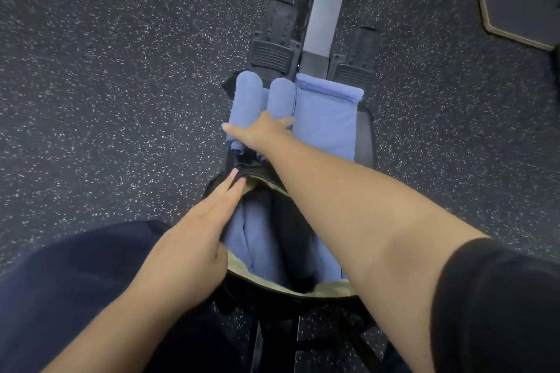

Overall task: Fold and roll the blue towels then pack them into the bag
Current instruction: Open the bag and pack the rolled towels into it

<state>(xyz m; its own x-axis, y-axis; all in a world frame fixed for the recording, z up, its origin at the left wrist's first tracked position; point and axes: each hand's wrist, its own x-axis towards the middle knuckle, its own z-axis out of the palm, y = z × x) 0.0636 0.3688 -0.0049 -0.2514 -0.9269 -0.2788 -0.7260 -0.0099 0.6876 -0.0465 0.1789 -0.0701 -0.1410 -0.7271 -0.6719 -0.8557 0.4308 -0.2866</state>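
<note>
The left hand, fingers straight, presses the bag's rim wide; blue towels already sit inside (packing is under way). Beyond it, the right hand reaches flat over two rolled towels beside a folded towel, gripping nothing yet. Next it likely must clasp one roll.

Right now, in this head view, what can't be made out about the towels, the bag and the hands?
- Right hand: its fingers lie over the rolled towels; whether they grip one is unclear, the hand's back hides it.
- Bag: how many towels are inside is hidden by both forearms.
- Left hand: its fingers rest on the bag's rim; the thumb is hidden.
- Folded towel: the support beneath it is hidden by the towel itself.
</note>
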